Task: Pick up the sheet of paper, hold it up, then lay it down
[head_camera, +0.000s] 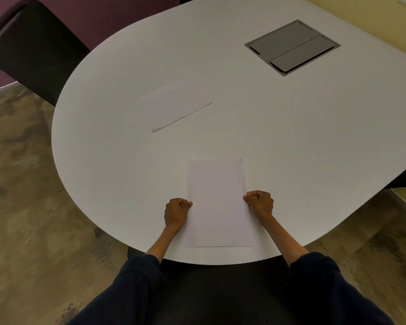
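Note:
A white sheet of paper [217,202] is in front of me above the near part of the white table [291,137], long side running away from me. My left hand [176,213] pinches its left edge with fingers curled into a fist. My right hand [260,204] pinches its right edge the same way. Both hands grip about halfway along the sheet. Whether the sheet rests flat or is raised slightly off the table, I cannot tell.
A small stack of white paper [174,105] lies angled further back on the table, left of centre. A grey metal cable hatch [292,46] is set into the tabletop at the far right. A dark chair [31,48] stands at the far left.

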